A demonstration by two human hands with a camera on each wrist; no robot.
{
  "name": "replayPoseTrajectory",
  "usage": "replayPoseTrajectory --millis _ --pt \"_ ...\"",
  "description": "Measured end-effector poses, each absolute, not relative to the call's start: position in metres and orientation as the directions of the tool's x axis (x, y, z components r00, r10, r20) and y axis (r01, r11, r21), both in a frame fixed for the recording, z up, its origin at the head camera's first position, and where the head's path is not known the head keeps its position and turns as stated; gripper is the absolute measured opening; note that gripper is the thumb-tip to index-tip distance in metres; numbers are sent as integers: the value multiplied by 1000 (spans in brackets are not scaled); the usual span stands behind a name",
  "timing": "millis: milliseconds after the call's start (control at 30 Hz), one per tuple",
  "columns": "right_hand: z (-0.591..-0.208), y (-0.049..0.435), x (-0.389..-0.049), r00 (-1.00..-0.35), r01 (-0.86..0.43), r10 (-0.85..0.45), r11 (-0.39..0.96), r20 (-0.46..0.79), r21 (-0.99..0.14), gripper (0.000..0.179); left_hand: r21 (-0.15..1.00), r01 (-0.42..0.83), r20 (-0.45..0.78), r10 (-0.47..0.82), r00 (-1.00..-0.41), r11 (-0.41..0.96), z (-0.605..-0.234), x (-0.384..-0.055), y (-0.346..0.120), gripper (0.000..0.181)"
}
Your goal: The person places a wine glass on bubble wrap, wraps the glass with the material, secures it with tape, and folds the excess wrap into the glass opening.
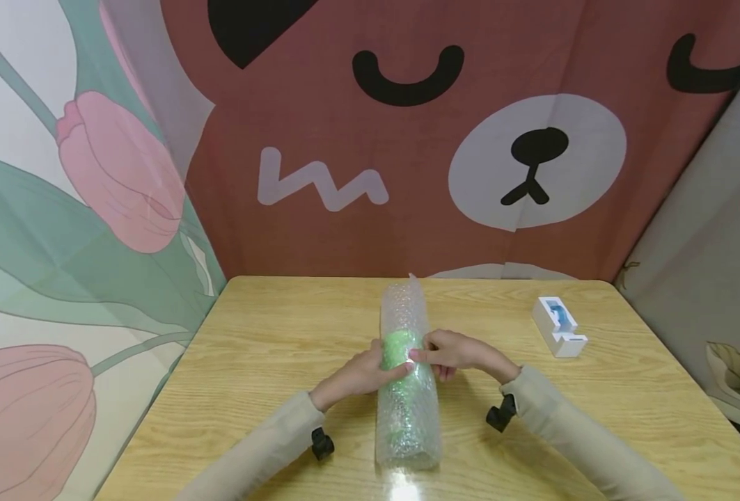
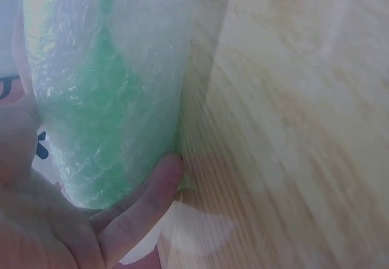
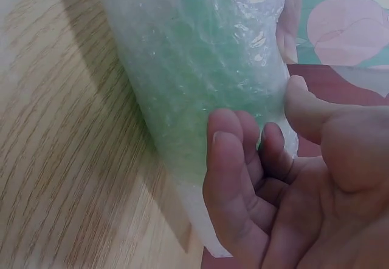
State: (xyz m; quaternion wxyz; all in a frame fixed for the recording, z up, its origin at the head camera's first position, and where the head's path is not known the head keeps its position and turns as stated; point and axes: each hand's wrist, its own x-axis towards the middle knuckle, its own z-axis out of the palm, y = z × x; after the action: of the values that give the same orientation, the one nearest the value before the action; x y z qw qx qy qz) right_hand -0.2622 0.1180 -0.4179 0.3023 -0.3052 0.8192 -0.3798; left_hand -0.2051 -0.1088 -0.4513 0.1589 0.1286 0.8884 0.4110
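Observation:
A bubble-wrap roll point(image 1: 407, 417) lies lengthwise on the wooden table, with a light green thing showing through its clear layers; the wrap hides what kind of thing that is. My left hand point(image 1: 360, 372) holds the roll from the left, thumb across the top and fingers point(image 2: 143, 214) bent along its lower side. From the right, my right hand point(image 1: 460, 350) grips the roll's middle. Its thumb rests on top near the left thumb, and its curled fingers point(image 3: 225, 172) lie against the plastic side.
A white tape dispenser point(image 1: 557, 334) with a blue core stands at the back right of the table point(image 1: 269, 313). Behind the table hangs a brown curtain point(image 1: 319, 243) with a bear face, and a floral curtain point(image 1: 125, 292) hangs at the left.

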Motion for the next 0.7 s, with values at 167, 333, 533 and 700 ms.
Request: replayPoseTrajectory --millis 167,333,533,700 --pt "-418 123 -263 -608 -229 -744 499 -278 -836 33 779 100 -172 363 -916 620 -451 -205 -107 99" --pt "-418 130 -265 -572 -211 -773 460 -273 -862 30 788 102 -166 369 -914 607 -452 -206 -107 98" --pt "-419 136 -267 -527 -245 -820 397 -222 -885 25 794 96 -170 371 -913 600 -450 -205 -107 98" --pt "-420 138 -266 -552 -246 -807 399 -211 -884 25 788 94 -172 364 -915 608 -451 -204 -108 100"
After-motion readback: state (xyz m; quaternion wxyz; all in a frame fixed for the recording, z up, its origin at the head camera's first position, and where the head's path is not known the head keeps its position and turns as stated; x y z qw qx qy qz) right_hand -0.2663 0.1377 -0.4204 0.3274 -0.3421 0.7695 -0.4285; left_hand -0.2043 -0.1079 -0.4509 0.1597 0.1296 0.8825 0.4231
